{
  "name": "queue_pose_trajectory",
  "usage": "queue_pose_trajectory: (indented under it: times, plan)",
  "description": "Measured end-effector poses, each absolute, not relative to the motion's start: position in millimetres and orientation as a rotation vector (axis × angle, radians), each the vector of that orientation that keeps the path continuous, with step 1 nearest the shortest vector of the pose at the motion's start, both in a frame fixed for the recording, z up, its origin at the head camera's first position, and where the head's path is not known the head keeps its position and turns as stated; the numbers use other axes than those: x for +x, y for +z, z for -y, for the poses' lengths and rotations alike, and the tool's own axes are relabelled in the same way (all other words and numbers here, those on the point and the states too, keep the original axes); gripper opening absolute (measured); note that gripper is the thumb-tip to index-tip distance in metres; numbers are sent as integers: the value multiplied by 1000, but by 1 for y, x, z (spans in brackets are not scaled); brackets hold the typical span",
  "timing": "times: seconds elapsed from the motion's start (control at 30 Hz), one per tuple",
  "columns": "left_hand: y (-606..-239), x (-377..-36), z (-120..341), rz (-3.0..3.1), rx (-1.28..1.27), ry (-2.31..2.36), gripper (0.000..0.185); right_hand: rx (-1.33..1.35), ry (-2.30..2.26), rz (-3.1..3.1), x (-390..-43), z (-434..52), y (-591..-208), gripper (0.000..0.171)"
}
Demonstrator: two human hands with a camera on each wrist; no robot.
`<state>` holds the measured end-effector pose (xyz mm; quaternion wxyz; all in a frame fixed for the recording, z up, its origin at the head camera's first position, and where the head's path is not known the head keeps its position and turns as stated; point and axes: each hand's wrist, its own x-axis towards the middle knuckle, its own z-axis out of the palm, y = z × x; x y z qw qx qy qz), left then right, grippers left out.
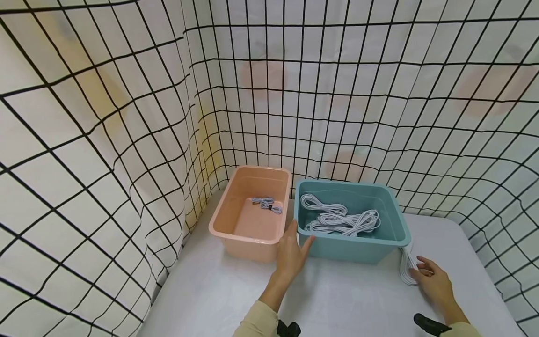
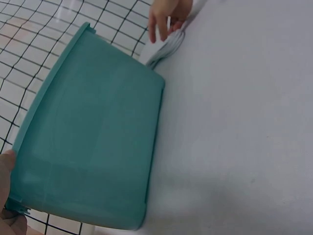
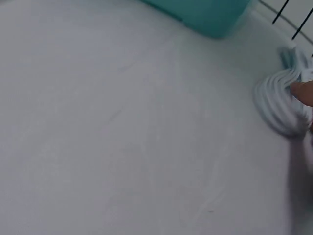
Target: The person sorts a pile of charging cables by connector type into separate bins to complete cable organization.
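My left hand (image 1: 289,255) holds the near left corner of a teal bin (image 1: 345,250), its thumb in front and fingers along the side. The left wrist view shows part of that hand (image 2: 6,183) at the bin's rim. Inside the bin lie several looped bundles of white cable (image 1: 328,220). To the right of the bin, my right hand (image 1: 435,283) pinches another coiled white cable (image 1: 406,269) at the table. In the right wrist view only a fingertip (image 3: 302,92) shows against the coil (image 3: 279,103); the rest is cut off.
A peach bin (image 1: 257,250) stands left of the teal one, with small bundled grey-white cables (image 1: 270,206) on its floor. Black netting (image 1: 311,107) rises behind and at both sides of the white table (image 1: 337,299).
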<state>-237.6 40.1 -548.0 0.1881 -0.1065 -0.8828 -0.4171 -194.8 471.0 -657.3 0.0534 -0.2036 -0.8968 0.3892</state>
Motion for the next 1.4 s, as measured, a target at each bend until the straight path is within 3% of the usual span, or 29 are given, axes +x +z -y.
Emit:
queue_pose_trajectory:
  times: [0.4, 0.87, 1.23, 1.4]
  plan:
    - [-551, -238, -41, 2440, -296, -1211, 74, -554, 833, 2634, -191, -457, -679, 35]
    - [-550, -238, -42, 2443, -289, -1229, 73, -600, 884, 2689, -195, -459, -673, 34]
    - [-550, -238, -44, 2435, -313, -1211, 72, -838, 1093, 2649, -189, -460, -655, 41]
    - [-549, -239, -42, 2427, -322, -1206, 72, -785, 1067, 2618, -190, -465, -651, 40]
